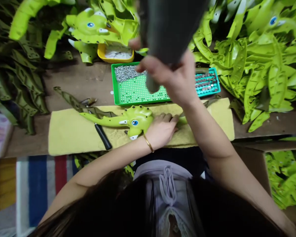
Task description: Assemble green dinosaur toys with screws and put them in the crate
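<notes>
A lime-green horned dinosaur-head piece (139, 119) with a blue eye lies on the yellow cloth (64, 131), its long curved part pointing left. My left hand (160, 130), with a gold bracelet at the wrist, presses on the piece's right side, fingers wrapped over it. Raised above the trays, my right hand (179, 77) grips a dark, blurred tool (172, 29) that reaches out of the top of the view. A screwdriver with a black handle (103, 136) rests on the cloth, left of my left hand.
Behind the cloth stand a green tray (116, 89) with small screws and a teal tray (218, 86) with round metal discs. A yellow dish (101, 53) sits behind them. Lime-green parts (256, 72) pile at right, dark olive parts (27, 75) at left. A box edge (254, 164) shows lower right.
</notes>
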The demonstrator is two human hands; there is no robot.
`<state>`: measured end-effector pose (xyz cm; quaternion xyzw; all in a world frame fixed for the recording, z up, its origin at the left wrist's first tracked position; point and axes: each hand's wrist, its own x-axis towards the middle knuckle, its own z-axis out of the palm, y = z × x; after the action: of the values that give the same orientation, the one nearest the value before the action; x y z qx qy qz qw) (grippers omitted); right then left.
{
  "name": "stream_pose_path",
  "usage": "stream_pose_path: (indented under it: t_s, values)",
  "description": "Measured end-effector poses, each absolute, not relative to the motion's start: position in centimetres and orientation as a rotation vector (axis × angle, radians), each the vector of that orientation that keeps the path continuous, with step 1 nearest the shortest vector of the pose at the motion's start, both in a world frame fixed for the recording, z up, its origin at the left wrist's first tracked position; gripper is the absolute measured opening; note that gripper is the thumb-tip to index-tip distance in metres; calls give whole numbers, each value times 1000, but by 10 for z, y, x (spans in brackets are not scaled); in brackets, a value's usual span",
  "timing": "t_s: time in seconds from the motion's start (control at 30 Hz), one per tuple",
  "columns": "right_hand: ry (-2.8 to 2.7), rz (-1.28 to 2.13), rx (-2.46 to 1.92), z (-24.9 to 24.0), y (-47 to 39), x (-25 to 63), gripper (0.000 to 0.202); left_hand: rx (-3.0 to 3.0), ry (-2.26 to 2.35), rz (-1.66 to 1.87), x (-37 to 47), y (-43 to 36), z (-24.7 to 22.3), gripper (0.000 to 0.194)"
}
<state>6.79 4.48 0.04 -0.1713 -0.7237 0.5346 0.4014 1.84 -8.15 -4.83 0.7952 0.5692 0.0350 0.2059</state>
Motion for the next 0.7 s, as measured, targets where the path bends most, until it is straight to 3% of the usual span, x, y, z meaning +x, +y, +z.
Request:
stream_pose_path:
  t_s: [0.13, 0.27, 0.4, 0.7]
  values:
    - [-1561, 1049, -724, -20, 52, 89, 56, 2251, 1671, 64, 8, -82, -49, 42]
    - [-1373, 855, -642, -54, 61, 94, 49, 2309, 1814, 90, 6, -88, -52, 43]
    - [-1290, 863, -519, -76, 62, 89, 34, 2354, 1826, 139, 5, -91, -57, 44]
    - [-1312, 1006, -552, -89, 64, 92, 33, 2355, 1799, 182, 2, -89, -59, 43]
